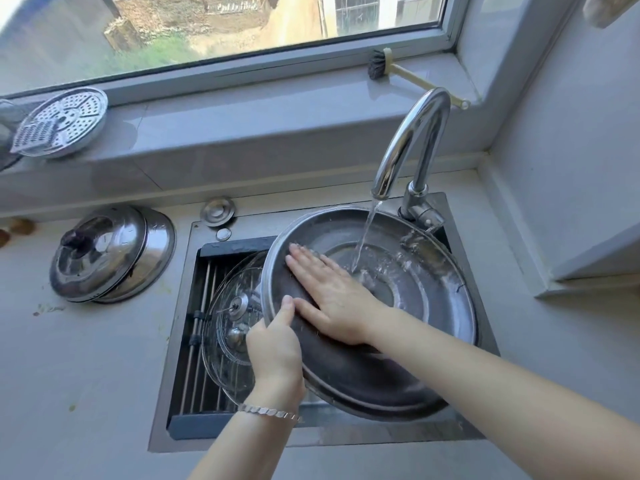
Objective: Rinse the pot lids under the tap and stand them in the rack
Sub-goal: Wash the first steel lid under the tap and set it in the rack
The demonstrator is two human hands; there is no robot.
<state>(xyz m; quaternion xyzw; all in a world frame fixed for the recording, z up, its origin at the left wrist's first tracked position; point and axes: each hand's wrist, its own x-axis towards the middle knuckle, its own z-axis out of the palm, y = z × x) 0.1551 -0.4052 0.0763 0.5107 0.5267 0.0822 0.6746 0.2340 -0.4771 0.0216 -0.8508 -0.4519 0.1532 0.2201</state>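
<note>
Mid-rinse: large round steel lid [433, 306] under running chrome tap [415, 133]; left hand [273, 348] grips rim, right hand [329, 296] flat inside. Clear glass lid [225, 341] in wire rack [194, 358], left; domed steel lid [110, 254] on far-left counter, apparently unrinsed.

A home kitchen: a steel sink [173, 358] sunk in a pale countertop [86, 358], a chrome tap [412, 133] running onto a large steel lid [415, 299], a roll-up rack [202, 289] across the basin's left side, a domed pot lid [104, 251] on the counter, and a steamer plate [62, 121] and dish brush [377, 64] on the windowsill [242, 109] (a yard lies outside).
</note>
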